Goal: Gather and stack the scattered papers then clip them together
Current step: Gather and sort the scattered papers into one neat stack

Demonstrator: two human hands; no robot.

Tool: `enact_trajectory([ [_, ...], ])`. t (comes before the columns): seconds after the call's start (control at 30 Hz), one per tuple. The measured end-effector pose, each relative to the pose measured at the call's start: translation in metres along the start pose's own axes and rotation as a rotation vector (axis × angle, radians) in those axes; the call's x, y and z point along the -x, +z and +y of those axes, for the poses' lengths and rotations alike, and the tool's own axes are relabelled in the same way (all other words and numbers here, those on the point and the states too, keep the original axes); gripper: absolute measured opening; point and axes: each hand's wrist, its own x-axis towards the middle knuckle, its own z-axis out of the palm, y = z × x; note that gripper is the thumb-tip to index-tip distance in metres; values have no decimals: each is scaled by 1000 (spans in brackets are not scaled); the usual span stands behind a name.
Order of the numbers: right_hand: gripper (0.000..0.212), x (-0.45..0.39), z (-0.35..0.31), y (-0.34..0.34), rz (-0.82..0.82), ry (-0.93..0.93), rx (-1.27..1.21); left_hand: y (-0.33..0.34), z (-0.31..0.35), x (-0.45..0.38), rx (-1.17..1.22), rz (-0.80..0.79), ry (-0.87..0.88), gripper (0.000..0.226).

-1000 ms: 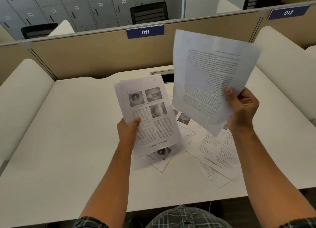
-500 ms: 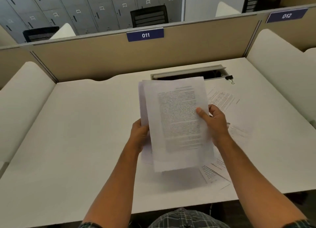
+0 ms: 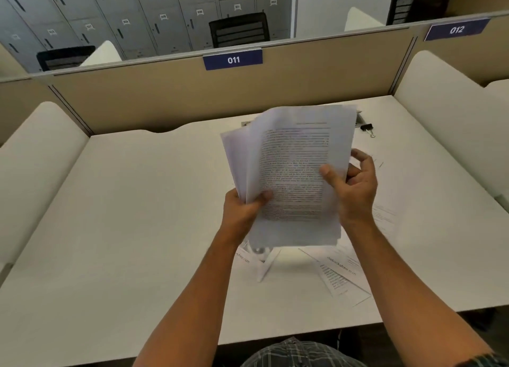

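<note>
A stack of printed papers [image 3: 294, 174] is held upright above the white desk [image 3: 124, 215]. My left hand [image 3: 242, 209] grips its lower left edge, thumb on the front sheet. My right hand [image 3: 355, 190] is at the stack's right edge, thumb pressed on the front sheet, fingers loosely curled behind. The top sheet bows away from the ones behind it. More loose papers [image 3: 341, 275] lie on the desk under and to the right of the stack, partly hidden. A black binder clip [image 3: 367, 128] lies on the desk at the back right.
A beige partition [image 3: 165, 102] with a blue "011" label [image 3: 233, 60] closes the desk's far side. White side dividers [image 3: 33, 157] stand left and right. A cable slot in the desk is mostly hidden behind the stack.
My right hand brought its single sheet down onto the front of the stack in my left hand. Both hands now hold one combined stack, and it has shifted slightly up and right.
</note>
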Motion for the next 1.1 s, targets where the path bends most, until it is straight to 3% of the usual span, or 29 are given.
enact_trajectory([
  [0.13,69,-3,11,-25,-276,74,-136,-4,1,1,94,-89,20,20],
  [0.27,69,12,30,-31,-391,226,-32,-3,-16,6,55,-89,-61,17],
  [0.37,53,19,39,-26,-265,228,-26,-7,-33,6,-22,-67,-54,22],
  [0.47,39,14,36,-24,-44,266,30,-17,-51,0,-212,73,-42,31],
  [0.57,47,2,37,-35,119,305,47,-31,-71,-6,-646,174,-168,58],
  [0.67,50,-4,36,-47,226,292,16,-36,-86,-1,-1049,78,-378,100],
  [0.73,49,-3,36,-53,263,297,-15,-33,-95,6,-1219,49,-392,107],
  [0.83,48,-2,37,-63,300,311,-23,-31,-100,6,-1282,82,-378,112],
  [1.0,43,-2,37,-72,344,304,-13,-43,-94,-2,-1282,105,-502,139],
  [1.1,39,-2,39,-75,335,297,0,-46,-90,-5,-1328,60,-484,130],
])
